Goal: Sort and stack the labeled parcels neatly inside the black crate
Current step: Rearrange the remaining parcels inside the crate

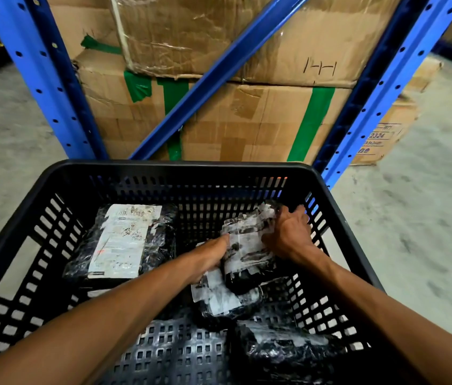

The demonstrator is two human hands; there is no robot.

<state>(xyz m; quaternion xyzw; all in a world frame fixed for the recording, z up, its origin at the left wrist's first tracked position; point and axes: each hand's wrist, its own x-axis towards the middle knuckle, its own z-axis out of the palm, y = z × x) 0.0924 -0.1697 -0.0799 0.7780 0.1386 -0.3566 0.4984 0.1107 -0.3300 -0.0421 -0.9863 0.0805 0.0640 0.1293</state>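
The black slotted crate (174, 169) fills the lower half of the view. Both my hands are inside it, gripping one small black parcel (247, 245) with a crumpled white label: my left hand (211, 258) holds its near left edge, my right hand (288, 234) its far right side. This parcel lies over another small labeled parcel (219, 298). A large flat parcel (124, 243) with a big white label rests at the crate's back left. A third dark wrapped parcel (283, 348) sits at the near right of the crate floor.
Blue metal rack posts (44, 79) and a diagonal brace (219, 76) stand right behind the crate, with taped cardboard boxes (247, 120) stacked between them. Grey concrete floor (413, 218) lies on both sides.
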